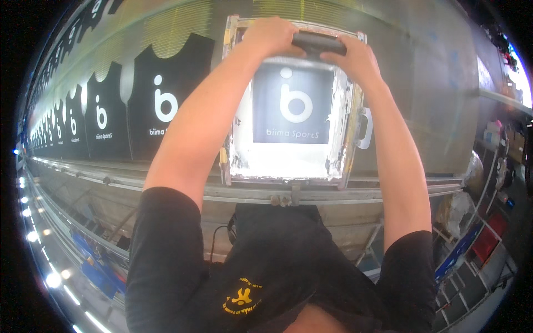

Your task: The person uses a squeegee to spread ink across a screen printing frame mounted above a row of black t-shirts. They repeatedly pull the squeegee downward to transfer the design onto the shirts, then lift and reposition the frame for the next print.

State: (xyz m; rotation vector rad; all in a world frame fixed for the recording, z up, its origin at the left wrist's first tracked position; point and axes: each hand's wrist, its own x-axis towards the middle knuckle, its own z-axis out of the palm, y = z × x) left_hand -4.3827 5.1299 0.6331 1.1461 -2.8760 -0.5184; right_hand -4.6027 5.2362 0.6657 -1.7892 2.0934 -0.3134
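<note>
Both hands are wrapped around the black bar-shaped squeegee handle [318,43] at the far end of the paint-smeared rectangular printing screen frame [348,139], left hand [270,34] and right hand [355,58] each clenched on it. The frame lies flat on the long grey tabletop [422,111]. A row of black sleeveless shirts with white round logos [161,105] runs off to the left.

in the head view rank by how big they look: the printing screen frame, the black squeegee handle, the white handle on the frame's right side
1. printing screen frame, by far the largest
2. black squeegee handle, partly covered by both hands
3. white handle

The last two look close in size, so their order is unsure.
</note>
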